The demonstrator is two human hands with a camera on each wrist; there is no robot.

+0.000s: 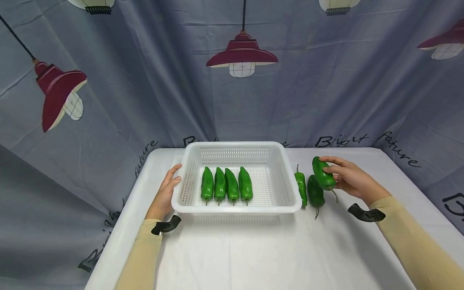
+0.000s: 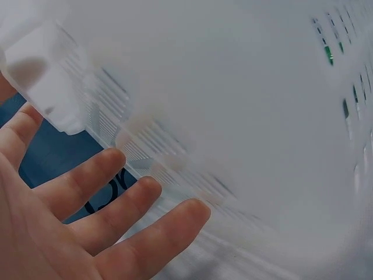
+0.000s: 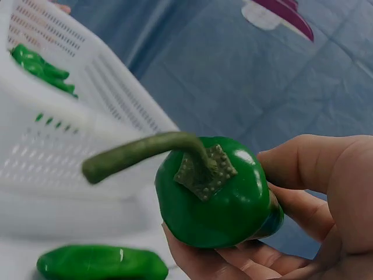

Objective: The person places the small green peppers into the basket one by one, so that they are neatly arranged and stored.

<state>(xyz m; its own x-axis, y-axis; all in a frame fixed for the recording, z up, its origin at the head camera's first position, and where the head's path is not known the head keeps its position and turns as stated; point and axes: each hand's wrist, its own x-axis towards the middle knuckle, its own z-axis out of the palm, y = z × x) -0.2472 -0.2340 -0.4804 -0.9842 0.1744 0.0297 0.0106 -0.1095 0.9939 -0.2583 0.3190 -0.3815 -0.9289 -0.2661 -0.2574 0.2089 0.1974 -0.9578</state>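
In the head view, a white perforated plastic basket (image 1: 232,209) sits on the table with several green peppers (image 1: 207,184) lying side by side inside. My left hand (image 1: 164,197) is at the basket's left side. In the left wrist view its fingers (image 2: 169,233) are nearly straight along the outer wall. To the right of the basket, my right hand (image 1: 349,177) holds a green pepper (image 1: 323,174) between thumb and fingers. Its curved stem (image 3: 145,151) points toward the right wrist camera. Two more green peppers (image 1: 301,187) lie below and left of that hand, beside the basket's right wall.
A white cloth covers the table (image 1: 232,249). Behind it hangs a grey-blue curtain (image 1: 163,100) printed with lamps and lettering, close to the table's far edge. Black wrist straps (image 1: 366,213) sit on both sleeves.
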